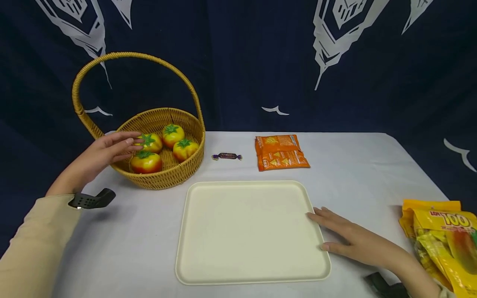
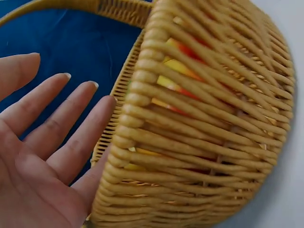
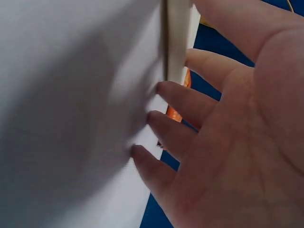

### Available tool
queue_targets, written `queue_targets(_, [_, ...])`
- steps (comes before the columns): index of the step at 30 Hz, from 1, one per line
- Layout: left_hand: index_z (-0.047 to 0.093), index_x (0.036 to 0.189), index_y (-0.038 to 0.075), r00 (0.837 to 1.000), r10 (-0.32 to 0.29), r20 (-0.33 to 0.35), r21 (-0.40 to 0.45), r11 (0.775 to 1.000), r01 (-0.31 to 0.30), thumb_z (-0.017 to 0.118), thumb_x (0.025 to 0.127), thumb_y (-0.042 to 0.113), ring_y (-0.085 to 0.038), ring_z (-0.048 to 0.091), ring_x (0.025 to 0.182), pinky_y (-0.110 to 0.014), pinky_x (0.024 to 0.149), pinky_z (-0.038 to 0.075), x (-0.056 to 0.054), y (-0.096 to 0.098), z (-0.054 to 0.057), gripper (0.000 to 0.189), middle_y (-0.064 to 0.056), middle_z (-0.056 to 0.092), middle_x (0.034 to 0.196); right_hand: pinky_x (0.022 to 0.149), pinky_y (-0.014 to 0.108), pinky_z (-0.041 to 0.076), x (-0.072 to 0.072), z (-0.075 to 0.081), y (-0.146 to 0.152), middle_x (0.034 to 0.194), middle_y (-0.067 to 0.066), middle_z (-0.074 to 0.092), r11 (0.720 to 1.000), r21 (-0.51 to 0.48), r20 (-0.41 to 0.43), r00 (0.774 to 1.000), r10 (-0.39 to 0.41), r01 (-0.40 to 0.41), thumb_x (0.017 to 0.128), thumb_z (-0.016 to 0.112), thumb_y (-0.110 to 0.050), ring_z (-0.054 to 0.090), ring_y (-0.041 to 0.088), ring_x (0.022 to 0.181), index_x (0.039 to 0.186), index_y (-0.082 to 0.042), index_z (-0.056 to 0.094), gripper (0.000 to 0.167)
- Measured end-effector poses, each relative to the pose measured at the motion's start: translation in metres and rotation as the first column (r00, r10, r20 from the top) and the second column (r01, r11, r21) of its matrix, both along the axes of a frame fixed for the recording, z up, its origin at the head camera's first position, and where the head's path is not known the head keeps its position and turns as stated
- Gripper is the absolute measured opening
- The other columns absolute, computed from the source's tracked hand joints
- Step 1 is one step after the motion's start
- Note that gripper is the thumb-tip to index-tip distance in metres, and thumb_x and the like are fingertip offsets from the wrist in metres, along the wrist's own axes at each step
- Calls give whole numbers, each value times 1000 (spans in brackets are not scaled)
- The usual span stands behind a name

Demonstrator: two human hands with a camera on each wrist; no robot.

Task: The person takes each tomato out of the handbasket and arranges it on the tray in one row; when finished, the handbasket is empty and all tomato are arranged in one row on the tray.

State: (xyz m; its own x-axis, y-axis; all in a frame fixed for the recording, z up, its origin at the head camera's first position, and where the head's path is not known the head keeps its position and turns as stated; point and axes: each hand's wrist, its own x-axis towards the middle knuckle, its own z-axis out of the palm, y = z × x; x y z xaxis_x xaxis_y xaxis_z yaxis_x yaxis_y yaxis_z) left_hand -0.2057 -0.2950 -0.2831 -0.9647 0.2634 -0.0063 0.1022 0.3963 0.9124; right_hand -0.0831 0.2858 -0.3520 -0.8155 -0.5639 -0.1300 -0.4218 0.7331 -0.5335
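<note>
My left hand (image 1: 106,153) reaches over the left rim of a wicker basket (image 1: 164,182), its fingers spread and nothing held. Inside the basket lie several red-and-yellow tomatoes (image 1: 146,162) with green tops; the fingertips overlap the nearest ones in the head view. In the left wrist view the palm (image 2: 33,175) faces up beside the woven wall (image 2: 190,118). At the right edge of a cream tray (image 1: 246,231), my right hand (image 1: 354,240) rests with straight fingers, the index finger and thumb at the rim. The right wrist view shows those fingers (image 3: 180,104) extended beside the tray's side (image 3: 178,38).
Behind the tray lie a purple wrapped candy (image 1: 227,156) and an orange snack packet (image 1: 281,153). A yellow bag (image 1: 447,244) stands at the right, close to my right forearm. The basket's tall handle (image 1: 145,55) arches up in front of a dark blue curtain (image 1: 242,62).
</note>
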Motion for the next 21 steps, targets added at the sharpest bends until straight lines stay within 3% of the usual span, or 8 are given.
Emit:
queue_targets(2, [38, 139, 0, 999, 1, 39, 105, 994, -5, 46, 99, 32, -12, 55, 111, -21, 87, 44, -4, -2, -1, 52, -5, 50, 131, 93, 60, 32, 0, -3, 0, 148, 13, 28, 1000, -22, -12, 1000, -5, 4, 89, 58, -45, 25, 36, 133, 145, -27, 35, 64])
queue_targets(5, [42, 136, 2, 994, -3, 105, 256, 966, -24, 50, 98, 27, -14, 56, 110, -23, 87, 45, -9, -6, -2, 47, -1, 56, 126, 93, 62, 30, -1, -6, 1, 149, 14, 27, 998, -56, -14, 1000, -12, 11, 89, 60, -42, 22, 31, 135, 145, -27, 36, 63])
queue_targets(9, [54, 130, 6, 983, -29, 180, 360, 932, -39, 52, 97, 21, -15, 56, 110, -27, 87, 46, -15, -12, -3, 36, 1, 60, 121, 93, 66, 27, -3, -9, 2, 148, 12, 28, 995, -103, 10, 1000, -18, 19, 88, 62, -40, 17, 23, 137, 144, -28, 37, 62])
queue_targets(14, [56, 128, 7, 973, -31, 230, 348, 936, -53, 52, 97, 21, -15, 57, 109, -30, 89, 45, -20, -15, -3, 34, 1, 61, 120, 93, 69, 23, -3, -11, 1, 148, 10, 29, 992, -121, 32, 999, -21, 25, 88, 62, -39, 15, 25, 137, 144, -28, 38, 62])
queue_targets(21, [46, 135, 4, 975, -25, 221, 212, 977, -23, 53, 97, 22, -14, 57, 108, -27, 88, 45, -23, -11, -1, 43, 1, 62, 117, 92, 69, 23, -3, -10, 1, 148, 11, 29, 992, -122, 40, 999, -32, 37, 88, 63, -40, 17, 31, 136, 143, -29, 38, 62])
